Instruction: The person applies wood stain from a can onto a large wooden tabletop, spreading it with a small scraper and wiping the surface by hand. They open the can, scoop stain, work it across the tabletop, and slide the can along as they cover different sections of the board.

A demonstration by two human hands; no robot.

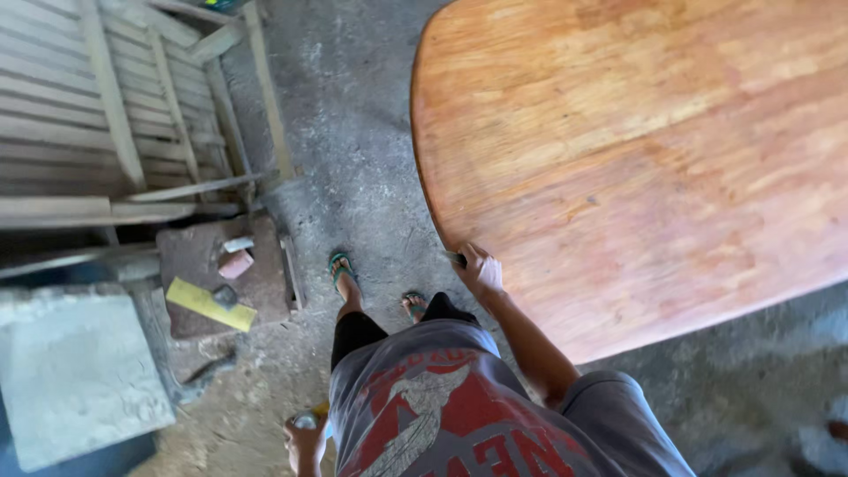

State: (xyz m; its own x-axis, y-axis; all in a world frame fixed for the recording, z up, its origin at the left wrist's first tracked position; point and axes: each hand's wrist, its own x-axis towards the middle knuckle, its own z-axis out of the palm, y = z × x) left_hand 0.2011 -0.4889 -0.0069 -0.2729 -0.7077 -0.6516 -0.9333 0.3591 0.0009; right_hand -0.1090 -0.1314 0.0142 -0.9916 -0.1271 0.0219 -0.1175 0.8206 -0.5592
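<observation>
- The right hand [480, 269] sits at centre frame, fingers curled over the rim of the tabletop [636, 159], gripping a small dark object I cannot identify.
- The tabletop, reddish-orange wood with a rounded end, fills the upper right.
- The left hand [305, 442], bottom centre-left, is closed round a small can [306, 422].
- A yellow strip [210, 305] lies on a stone slab [199, 256] at middle left, below a wooden slatted frame [106, 97] in the upper left.
</observation>
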